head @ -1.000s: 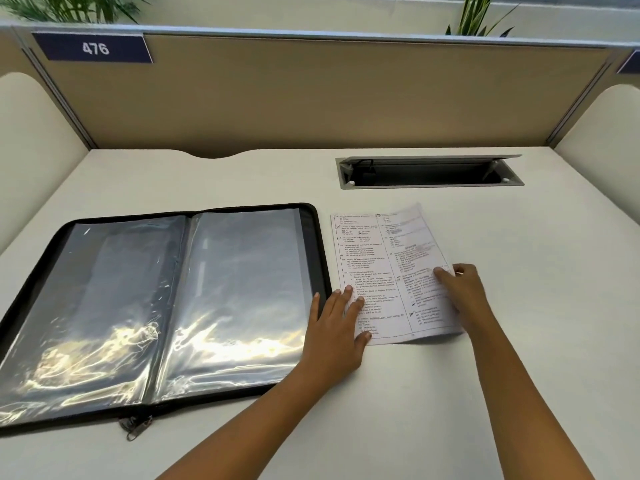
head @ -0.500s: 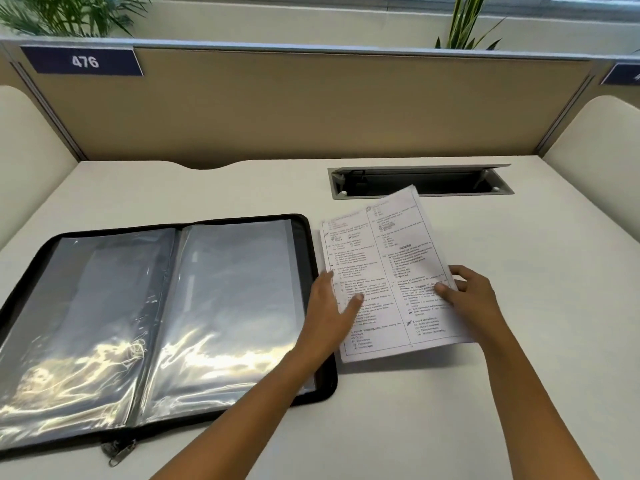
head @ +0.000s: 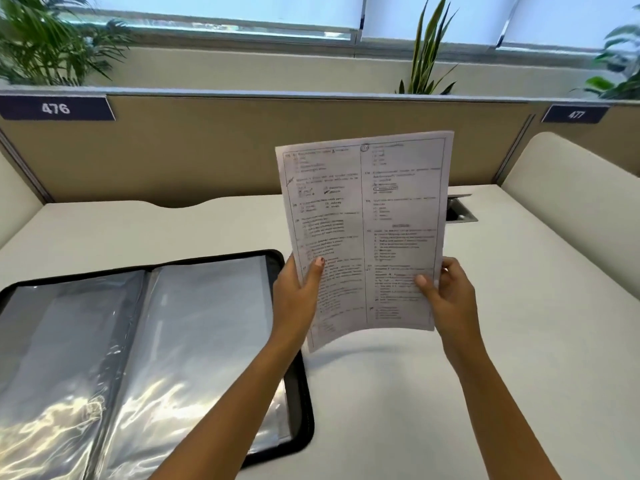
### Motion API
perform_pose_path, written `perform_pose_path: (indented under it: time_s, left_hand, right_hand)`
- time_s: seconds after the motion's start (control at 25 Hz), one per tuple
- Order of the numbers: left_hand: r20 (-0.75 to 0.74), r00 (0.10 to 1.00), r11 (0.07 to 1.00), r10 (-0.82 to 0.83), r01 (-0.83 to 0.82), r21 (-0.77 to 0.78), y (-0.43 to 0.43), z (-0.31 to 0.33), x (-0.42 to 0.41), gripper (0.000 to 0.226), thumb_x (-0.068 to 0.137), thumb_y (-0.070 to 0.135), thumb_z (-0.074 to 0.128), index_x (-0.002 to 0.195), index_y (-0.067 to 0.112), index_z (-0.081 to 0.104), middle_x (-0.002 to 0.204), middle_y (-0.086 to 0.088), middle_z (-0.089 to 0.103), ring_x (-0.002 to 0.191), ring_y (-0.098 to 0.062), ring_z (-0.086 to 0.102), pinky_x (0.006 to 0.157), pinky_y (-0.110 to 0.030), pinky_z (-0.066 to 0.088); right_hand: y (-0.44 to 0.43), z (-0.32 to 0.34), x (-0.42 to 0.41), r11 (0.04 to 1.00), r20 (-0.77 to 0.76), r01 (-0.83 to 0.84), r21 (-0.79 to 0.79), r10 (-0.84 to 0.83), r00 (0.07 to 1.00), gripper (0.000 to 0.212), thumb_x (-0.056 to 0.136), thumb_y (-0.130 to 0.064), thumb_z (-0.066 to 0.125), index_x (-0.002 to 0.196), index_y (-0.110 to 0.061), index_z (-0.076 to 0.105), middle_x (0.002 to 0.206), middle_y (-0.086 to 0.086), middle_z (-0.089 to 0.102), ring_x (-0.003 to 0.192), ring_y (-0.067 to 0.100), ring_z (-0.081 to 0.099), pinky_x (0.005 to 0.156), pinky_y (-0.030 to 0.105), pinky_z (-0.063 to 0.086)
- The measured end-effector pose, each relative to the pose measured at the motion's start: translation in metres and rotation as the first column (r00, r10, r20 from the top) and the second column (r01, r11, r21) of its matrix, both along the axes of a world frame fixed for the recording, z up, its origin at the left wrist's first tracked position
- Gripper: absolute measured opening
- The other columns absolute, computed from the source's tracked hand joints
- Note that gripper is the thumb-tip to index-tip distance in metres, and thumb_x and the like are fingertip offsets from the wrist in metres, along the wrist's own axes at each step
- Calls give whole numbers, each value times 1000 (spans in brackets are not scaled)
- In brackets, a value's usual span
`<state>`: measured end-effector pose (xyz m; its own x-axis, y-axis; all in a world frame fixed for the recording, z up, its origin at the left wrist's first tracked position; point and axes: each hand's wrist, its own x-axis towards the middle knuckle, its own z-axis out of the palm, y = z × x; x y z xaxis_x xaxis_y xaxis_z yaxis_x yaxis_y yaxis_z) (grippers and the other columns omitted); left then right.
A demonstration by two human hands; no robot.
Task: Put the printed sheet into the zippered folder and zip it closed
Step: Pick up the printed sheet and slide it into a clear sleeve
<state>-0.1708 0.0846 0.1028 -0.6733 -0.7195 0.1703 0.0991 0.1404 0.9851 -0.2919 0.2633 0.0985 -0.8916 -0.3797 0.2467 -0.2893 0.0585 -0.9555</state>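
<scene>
Pinching the printed sheet (head: 367,216) by its lower side edges, the left hand (head: 296,299) and right hand (head: 450,299) hold it upright above the desk (head: 519,341), right of the open zippered folder (head: 138,358) (its clear sleeves glare). Held so low, the limp paper could buckle or snag entering a sleeve.

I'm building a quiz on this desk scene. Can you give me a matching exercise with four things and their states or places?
Things:
1. printed sheet
2. zippered folder
3. left hand
4. right hand

States:
A. lying open on the desk
B. gripping the sheet's right edge
C. held upright above the desk
D. gripping the sheet's left edge

Pairs: 1-C, 2-A, 3-D, 4-B
</scene>
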Motion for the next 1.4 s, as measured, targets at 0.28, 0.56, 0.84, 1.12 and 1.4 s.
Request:
perform_pose_path:
  time_s: [0.28,0.56,0.84,1.12,1.4]
  left_hand:
    - [-99,992,993,-76,67,-92,13,7,-3,12,92,37,46,102,28,48,98,12,64,85,-9,68,66,-21,57]
    - [-267,963,993,35,-63,-95,27,24,-2,5,95,32,47,98,30,50,94,16,65,88,-10,66,67,-20,57]
    - [-111,994,999,2,-8,-52,36,-6,3,19,92,36,38,104,25,48,97,12,61,87,-11,64,65,-17,56]
    - [-119,993,1000,1,-4,-21,36,-17,6,11,92,37,40,97,34,50,99,13,63,90,-3,63,67,-17,56]
    - [-84,996,1000,-11,13,22,41,-37,11,11,93,34,42,96,33,53,98,16,63,91,-2,63,68,-18,57]
  right_hand:
    - [10,1,9,982,58,109,-157,-101,993,19,91,-17,58,107,-8,52,100,-1,68,85,9,69,65,23,60]
    - [15,24,13,936,-57,116,-332,-142,988,9,92,-14,59,98,-19,55,91,-16,68,83,3,66,68,16,55]
    - [14,-16,19,951,68,183,-248,-171,983,16,96,-7,50,87,-21,55,84,-14,67,82,6,61,68,12,52]
    - [17,-26,19,942,57,212,-259,-204,977,16,97,-9,50,89,-22,56,87,-15,67,82,3,61,70,12,52]
    - [21,-41,26,948,120,254,-193,-234,965,14,96,-12,52,89,-24,55,95,-6,66,85,6,62,71,12,53]
